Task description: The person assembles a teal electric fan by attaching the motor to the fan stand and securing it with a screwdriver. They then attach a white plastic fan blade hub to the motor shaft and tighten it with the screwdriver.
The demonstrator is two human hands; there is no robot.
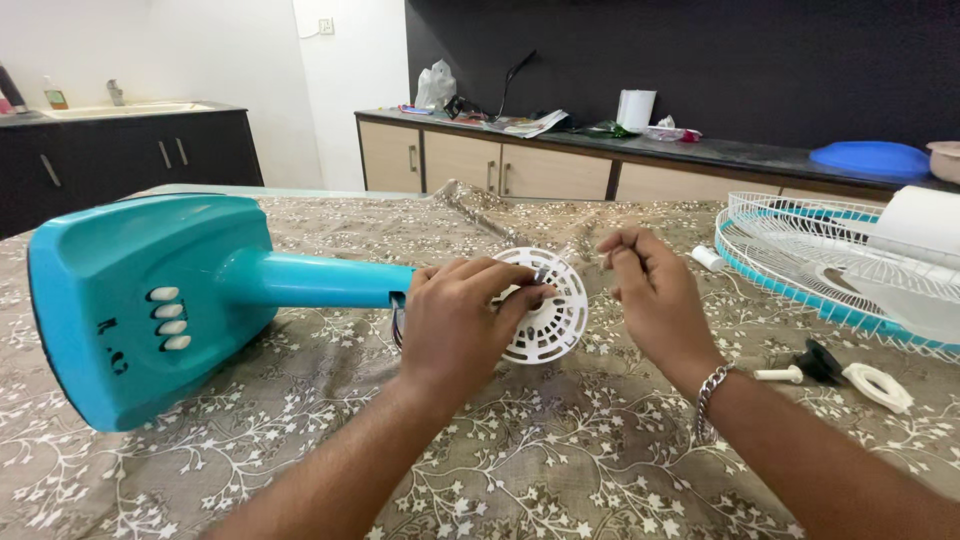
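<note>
Hands meet at the middle of the table: the left hand (455,320) is spread over a white slotted disc (548,310), fingers curled on its near rim, pressing it against the end of the teal fan stand (150,300) that lies on its side. The right hand (650,290) hovers just beside the disc, thumb and forefinger pinched shut on something too small to tell, perhaps a screw. The disc looks like thin, stiff, light plastic with brittle ribs, best gripped by the rim rather than the slats; the stand looks bulkier and heavier, steady where it lies. To the right, a white wire grille (800,250) with a teal ring sits like a shallow basket, holding what seems to be a pale blade. Near it lie a black knob (818,360), a white peg (778,374) and a white ring piece (878,386). All rest on the flowered tablecloth (560,470).
</note>
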